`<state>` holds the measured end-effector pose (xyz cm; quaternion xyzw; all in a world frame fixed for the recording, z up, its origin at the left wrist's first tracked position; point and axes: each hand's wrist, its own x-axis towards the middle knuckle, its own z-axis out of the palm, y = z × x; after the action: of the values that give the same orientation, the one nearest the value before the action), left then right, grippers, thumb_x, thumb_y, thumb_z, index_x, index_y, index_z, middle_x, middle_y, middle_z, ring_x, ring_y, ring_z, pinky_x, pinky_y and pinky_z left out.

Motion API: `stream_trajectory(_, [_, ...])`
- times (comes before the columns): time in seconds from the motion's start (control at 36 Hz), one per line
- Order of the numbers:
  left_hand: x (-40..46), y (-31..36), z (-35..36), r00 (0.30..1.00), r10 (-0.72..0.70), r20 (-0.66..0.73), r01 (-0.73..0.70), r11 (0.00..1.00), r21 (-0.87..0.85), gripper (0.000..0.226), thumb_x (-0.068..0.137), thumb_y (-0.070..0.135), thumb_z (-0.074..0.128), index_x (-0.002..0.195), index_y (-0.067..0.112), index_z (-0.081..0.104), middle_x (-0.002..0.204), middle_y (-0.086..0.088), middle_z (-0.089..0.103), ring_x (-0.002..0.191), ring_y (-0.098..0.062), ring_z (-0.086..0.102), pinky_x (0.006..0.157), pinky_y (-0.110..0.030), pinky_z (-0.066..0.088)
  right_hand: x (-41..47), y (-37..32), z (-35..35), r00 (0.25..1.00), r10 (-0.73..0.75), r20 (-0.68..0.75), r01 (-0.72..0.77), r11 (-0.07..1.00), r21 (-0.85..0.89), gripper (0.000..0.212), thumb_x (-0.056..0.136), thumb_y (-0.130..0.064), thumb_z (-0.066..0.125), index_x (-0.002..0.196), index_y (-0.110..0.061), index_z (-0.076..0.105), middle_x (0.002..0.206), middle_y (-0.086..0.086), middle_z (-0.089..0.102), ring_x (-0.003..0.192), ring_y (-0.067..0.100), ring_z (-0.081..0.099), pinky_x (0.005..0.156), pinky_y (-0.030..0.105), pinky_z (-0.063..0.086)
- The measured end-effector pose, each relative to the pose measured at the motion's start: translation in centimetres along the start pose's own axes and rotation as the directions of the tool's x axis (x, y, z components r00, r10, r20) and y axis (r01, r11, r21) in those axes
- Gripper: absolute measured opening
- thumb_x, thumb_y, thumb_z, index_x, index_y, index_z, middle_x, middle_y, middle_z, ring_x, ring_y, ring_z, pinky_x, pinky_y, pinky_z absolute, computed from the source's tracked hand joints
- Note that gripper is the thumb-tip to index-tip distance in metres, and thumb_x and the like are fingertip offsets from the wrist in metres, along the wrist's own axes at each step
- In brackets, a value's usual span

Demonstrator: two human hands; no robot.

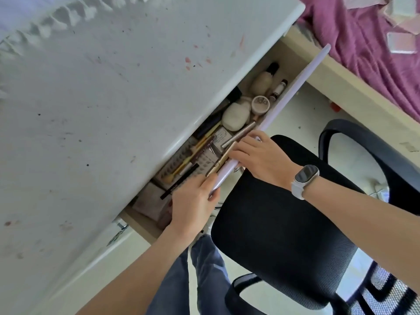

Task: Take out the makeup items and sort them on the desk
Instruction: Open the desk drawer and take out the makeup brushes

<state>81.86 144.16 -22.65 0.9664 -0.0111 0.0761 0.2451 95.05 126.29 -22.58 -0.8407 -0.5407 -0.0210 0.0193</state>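
Note:
A drawer under the white desk (pixel 102 98) stands partly open, its pale front panel (pixel 295 87) running diagonally. Inside lie a round compact (pixel 260 105), a beige bottle with a black cap (pixel 262 81), a small tube (pixel 279 88), white puffs (pixel 235 115), a silver tube (pixel 238 137), a gold tube (pixel 219 161), a black pencil (pixel 179 184) and several brushes (pixel 193 155). My left hand (pixel 195 201) grips the lower end of the front panel, fingers inside. My right hand (pixel 256 153), with a watch on its wrist, curls over the panel's middle, fingertips by the gold tube.
A black mesh office chair (pixel 284 223) stands close against the drawer, right under my arms. A bed with a purple sheet (pixel 368 53) lies at the upper right. The desk top carries stains and a frilled white cloth (pixel 56 17) at its far edge.

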Motion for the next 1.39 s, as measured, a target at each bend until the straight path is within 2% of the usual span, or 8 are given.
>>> stream_trajectory(0.25, [-1.4, 0.5, 3.1, 0.995, 0.027, 0.094, -0.025, 0.999, -0.021, 0.024, 0.080, 0.029, 0.053, 0.092, 0.014, 0.068, 0.071, 0.000, 0.060, 0.058, -0.017, 0.056, 0.044, -0.031, 0.050, -2.6, -0.2, 1.7, 0.998, 0.021, 0.066, -0.022, 1.000, 0.003, 0.014, 0.081, -0.016, 0.068, 0.093, -0.016, 0.061, 0.093, -0.002, 0.062, 0.086, 0.023, 0.057, 0.089, 0.037, 0.036])
stream_trajectory(0.5, [-0.9, 0.4, 3.5, 0.993, 0.060, 0.102, -0.062, 0.998, 0.014, 0.020, 0.079, 0.030, 0.050, 0.086, 0.015, 0.060, 0.072, -0.001, 0.055, 0.057, -0.016, 0.054, 0.037, -0.028, 0.046, -2.7, -0.3, 2.0, 0.995, 0.052, 0.086, -0.057, 0.997, 0.054, 0.018, 0.078, -0.018, 0.072, 0.094, -0.019, 0.063, 0.092, -0.001, 0.064, 0.087, 0.023, 0.059, 0.088, 0.037, 0.038])
stream_trajectory(0.64, [-1.6, -0.6, 2.8, 0.982, 0.052, 0.183, -0.039, 0.997, -0.071, 0.032, 0.084, 0.045, 0.056, 0.102, 0.018, 0.059, 0.090, 0.001, 0.063, 0.079, -0.016, 0.061, 0.055, -0.026, 0.053, -2.7, -0.9, 1.0, 0.983, 0.103, 0.149, -0.122, 0.985, 0.122, 0.022, 0.085, -0.027, 0.050, 0.096, -0.018, 0.067, 0.096, 0.000, 0.065, 0.092, 0.024, 0.060, 0.094, 0.038, 0.033])
stream_trajectory(0.78, [-1.8, -2.4, 2.0, 0.957, -0.202, 0.206, 0.193, 0.979, 0.062, 0.031, 0.088, 0.033, 0.050, 0.107, 0.011, 0.061, 0.100, -0.007, 0.062, 0.091, -0.027, 0.059, 0.077, -0.043, 0.052, -1.2, -1.0, 0.1, 0.957, 0.207, 0.204, -0.245, 0.951, 0.187, 0.041, 0.090, -0.024, 0.034, 0.119, -0.017, 0.061, 0.102, 0.001, 0.067, 0.091, 0.023, 0.064, 0.084, 0.040, 0.047])
stream_trajectory(0.89, [-1.3, -3.7, 2.8, 0.847, -0.404, 0.344, 0.352, 0.913, 0.206, 0.042, 0.081, 0.032, 0.068, 0.115, 0.008, 0.058, 0.115, -0.014, 0.057, 0.107, -0.034, 0.054, 0.086, -0.050, 0.045, 2.3, -1.2, 0.7, 0.922, 0.155, 0.355, -0.235, 0.952, 0.196, 0.045, 0.093, -0.013, 0.046, 0.138, -0.018, 0.043, 0.134, 0.002, 0.051, 0.125, 0.024, 0.045, 0.097, 0.039, 0.039])
stream_trajectory(0.97, [-0.9, -3.5, 3.5, 0.845, -0.389, 0.367, 0.285, 0.908, 0.306, 0.048, 0.069, 0.038, 0.078, 0.105, 0.010, 0.062, 0.102, -0.012, 0.061, 0.095, -0.032, 0.058, 0.078, -0.046, 0.047, 5.0, -1.6, 1.7, 0.885, 0.149, 0.441, -0.230, 0.964, 0.136, 0.051, 0.090, -0.012, 0.048, 0.139, -0.023, 0.039, 0.141, -0.002, 0.043, 0.133, 0.020, 0.032, 0.103, 0.038, 0.032])
stream_trajectory(1.17, [0.1, -3.1, 4.9, 0.875, -0.379, 0.301, 0.236, 0.878, 0.416, 0.033, 0.053, 0.023, 0.087, 0.072, 0.011, 0.062, 0.068, -0.008, 0.063, 0.065, -0.026, 0.062, 0.061, -0.036, 0.049, 6.8, -2.4, 3.2, 0.838, 0.164, 0.520, -0.173, 0.984, -0.033, 0.042, 0.089, -0.017, 0.048, 0.130, -0.012, 0.041, 0.131, 0.008, 0.044, 0.121, 0.028, 0.040, 0.099, 0.047, 0.033])
stream_trajectory(1.39, [0.2, -3.1, 5.0, 0.863, -0.372, 0.343, 0.196, 0.871, 0.451, 0.022, 0.057, 0.013, 0.082, 0.072, 0.008, 0.066, 0.069, -0.010, 0.064, 0.065, -0.026, 0.062, 0.057, -0.034, 0.051, 7.0, -2.1, 3.1, 0.784, 0.119, 0.609, -0.071, 0.992, -0.103, 0.034, 0.090, -0.009, 0.043, 0.124, -0.010, 0.046, 0.123, 0.007, 0.056, 0.118, 0.026, 0.045, 0.097, 0.047, 0.031])
